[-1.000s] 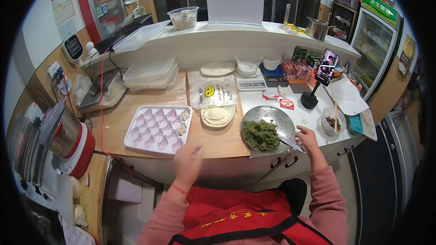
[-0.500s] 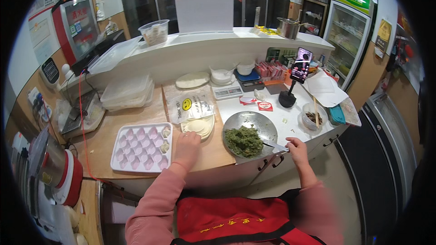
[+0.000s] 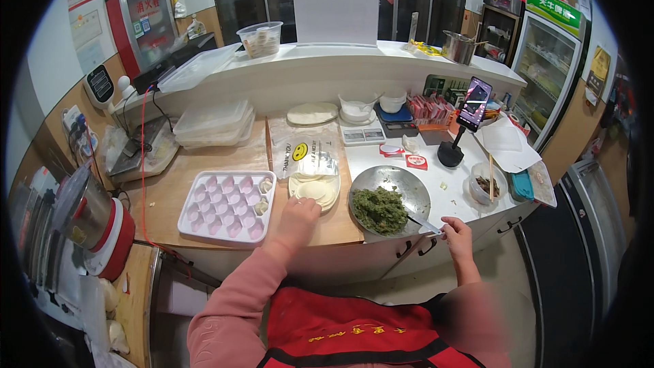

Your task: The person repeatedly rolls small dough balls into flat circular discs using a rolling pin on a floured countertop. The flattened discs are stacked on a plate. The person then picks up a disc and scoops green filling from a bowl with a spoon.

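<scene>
My left hand (image 3: 298,223) reaches over a stack of round dumpling wrappers (image 3: 325,191), its bent fingertips closed at the near left edge of the top one. To its left lies a white tray (image 3: 189,230) with pinkish cells. Small dumplings (image 3: 261,207) sit in its right-hand cells. Right of the wrappers, a metal bowl (image 3: 413,194) holds green chopped filling (image 3: 379,211). A flat metal-handled utensil (image 3: 424,222) leans from the filling over the bowl's near right rim. My right hand (image 3: 459,238) pinches the end of its handle; the utensil's tip is buried.
A printed plastic bag (image 3: 305,158) lies behind the wrappers. A phone on a stand (image 3: 451,152) rises beyond the bowl, near a tub with chopsticks (image 3: 485,187). Stacked plastic lids (image 3: 212,123) and a scale (image 3: 363,135) stand farther back. A red-based mixer (image 3: 112,238) is at far left.
The view has shifted, so the counter appears farther right. My left hand stays at the wrappers. My right hand sits slightly lower beside the bowl, its fingers more curled at the handle end.
</scene>
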Demonstrator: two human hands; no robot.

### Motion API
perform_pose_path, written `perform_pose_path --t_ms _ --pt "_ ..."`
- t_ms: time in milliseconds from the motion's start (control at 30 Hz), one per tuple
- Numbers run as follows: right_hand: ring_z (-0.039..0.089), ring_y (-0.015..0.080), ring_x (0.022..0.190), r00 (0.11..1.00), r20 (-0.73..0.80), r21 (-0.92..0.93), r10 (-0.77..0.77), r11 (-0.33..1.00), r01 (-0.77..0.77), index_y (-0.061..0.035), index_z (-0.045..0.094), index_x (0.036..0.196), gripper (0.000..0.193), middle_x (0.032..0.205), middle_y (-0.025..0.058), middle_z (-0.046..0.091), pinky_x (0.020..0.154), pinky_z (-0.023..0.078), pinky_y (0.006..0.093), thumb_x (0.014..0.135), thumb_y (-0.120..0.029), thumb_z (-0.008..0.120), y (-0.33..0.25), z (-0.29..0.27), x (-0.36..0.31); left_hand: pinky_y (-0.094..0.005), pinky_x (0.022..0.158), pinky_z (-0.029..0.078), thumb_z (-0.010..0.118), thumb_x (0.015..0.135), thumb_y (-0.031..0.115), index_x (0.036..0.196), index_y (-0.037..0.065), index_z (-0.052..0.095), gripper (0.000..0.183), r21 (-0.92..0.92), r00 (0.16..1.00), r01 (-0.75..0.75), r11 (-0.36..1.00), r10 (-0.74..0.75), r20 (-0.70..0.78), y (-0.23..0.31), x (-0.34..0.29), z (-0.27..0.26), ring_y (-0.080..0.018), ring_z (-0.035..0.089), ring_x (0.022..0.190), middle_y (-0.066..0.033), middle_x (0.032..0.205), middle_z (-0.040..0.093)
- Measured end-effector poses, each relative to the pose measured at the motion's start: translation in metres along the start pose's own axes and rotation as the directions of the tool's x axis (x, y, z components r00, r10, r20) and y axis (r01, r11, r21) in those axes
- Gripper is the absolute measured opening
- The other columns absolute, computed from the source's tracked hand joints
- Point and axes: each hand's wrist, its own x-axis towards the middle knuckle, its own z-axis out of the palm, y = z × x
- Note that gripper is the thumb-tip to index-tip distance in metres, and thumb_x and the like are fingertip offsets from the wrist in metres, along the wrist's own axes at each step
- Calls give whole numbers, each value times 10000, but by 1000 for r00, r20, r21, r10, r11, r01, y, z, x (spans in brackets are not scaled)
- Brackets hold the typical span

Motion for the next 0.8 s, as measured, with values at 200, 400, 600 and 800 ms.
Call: perform_pose_path --t_ms 200,400,600,800 --pt "623 117 711 1000 6 7 2 1000 -2 47 712 1168 274 868 84 716 659 509 261 933 -35 599 5 0 -3 -402 756 469 674 822 117 807 117 614 62 -34 999 -29 999 30 33 19 -8 -23 -246 620 769 -45 785 592" --pt "608 102 689 1000 -9 46 22 999 -22 33 719 1171 270 865 61 714 636 482 245 936 -40 608 5 -2 -9 -441 901 452 679 828 109 862 111 709 45 -129 987 158 979 -162 -21 -9 12 -34 -259 635 1019 -47 1007 676" --pt "604 99 696 997 -29 29 75 997 -74 31 718 1171 265 865 57 713 632 471 238 943 -54 612 5 -5 -19 -433 1052 395 636 853 103 877 110 789 155 252 946 180 951 -237 220 -66 40 -2 -233 590 1169 -54 1123 679" --pt "591 92 689 990 -34 56 138 989 -136 -5 726 1167 251 859 43 704 616 448 229 955 -70 608 8 -8 -28 -423 1040 398 620 861 93 903 126 775 164 302 916 129 945 -230 328 -64 38 -1 -216 615 1113 -16 1051 688"
